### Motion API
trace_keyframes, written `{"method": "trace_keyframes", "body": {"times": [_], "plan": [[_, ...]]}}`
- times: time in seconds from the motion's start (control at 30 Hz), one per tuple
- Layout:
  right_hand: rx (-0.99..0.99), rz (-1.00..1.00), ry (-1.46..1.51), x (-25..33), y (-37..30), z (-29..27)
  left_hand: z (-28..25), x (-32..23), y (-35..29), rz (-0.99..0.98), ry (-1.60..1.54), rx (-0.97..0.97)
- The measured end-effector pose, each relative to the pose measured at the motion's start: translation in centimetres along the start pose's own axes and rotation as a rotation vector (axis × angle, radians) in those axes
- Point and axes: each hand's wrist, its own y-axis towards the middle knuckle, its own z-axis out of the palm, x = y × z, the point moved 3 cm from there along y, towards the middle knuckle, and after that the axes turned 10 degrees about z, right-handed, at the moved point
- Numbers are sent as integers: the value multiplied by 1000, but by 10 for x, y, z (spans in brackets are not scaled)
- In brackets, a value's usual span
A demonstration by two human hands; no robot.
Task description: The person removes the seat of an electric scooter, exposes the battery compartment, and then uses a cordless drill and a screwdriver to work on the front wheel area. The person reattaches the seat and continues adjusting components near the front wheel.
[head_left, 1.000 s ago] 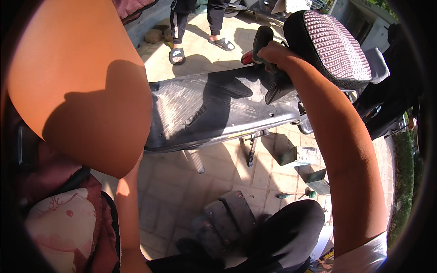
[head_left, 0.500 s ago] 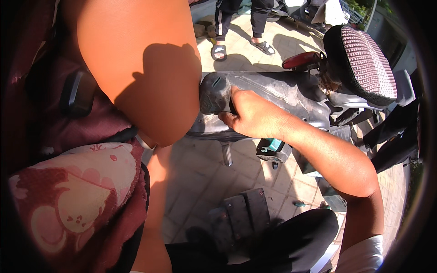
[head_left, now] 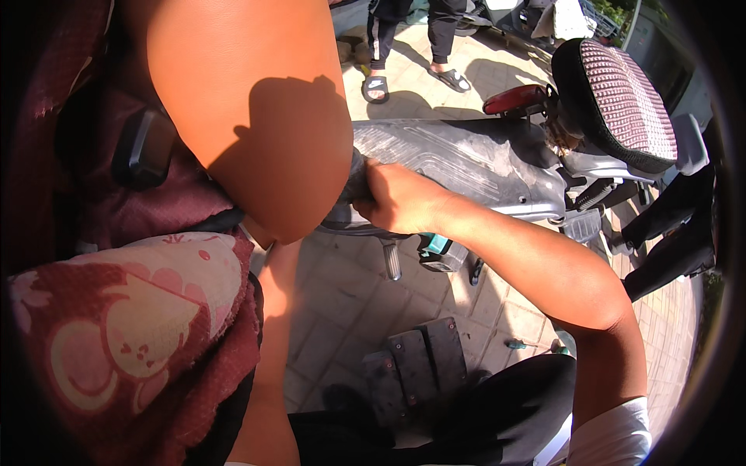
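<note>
My right hand [head_left: 392,194] is closed around the edge of a dark grey, block-like piece [head_left: 357,175] at the front end of a scooter's dusty footboard [head_left: 458,151]. Most of that piece is hidden behind a large, smooth orange rounded shape [head_left: 287,147], which carries a dark head-shaped shadow. My left forearm [head_left: 272,373] rises from the lower edge and passes behind the same orange shape. It hides my left hand entirely. Maroon fabric with a cartoon print [head_left: 148,334] hangs on the left, close to that forearm.
Three dark battery-like blocks [head_left: 423,365] lie on the paving below. A teal-and-black case [head_left: 443,252] sits under the footboard, near a footpeg [head_left: 391,260]. Right of it rises the scooter's checked seat [head_left: 629,105]. A person in sandals [head_left: 377,89] stands beyond.
My right hand and the dark grey piece have shifted left, so the orange shape now covers most of the piece. More of the footboard shows.
</note>
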Motion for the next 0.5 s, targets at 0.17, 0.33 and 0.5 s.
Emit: {"method": "trace_keyframes", "body": {"times": [0.17,0.33,0.5], "plan": [[0,4,-13,3,-1,0,5,6,-1,-22,87,48],[11,-6,-31,3,1,1,6,7,-5,2,123,47],[27,21,-49,2,2,0,5,4,-4,12,123,43]]}}
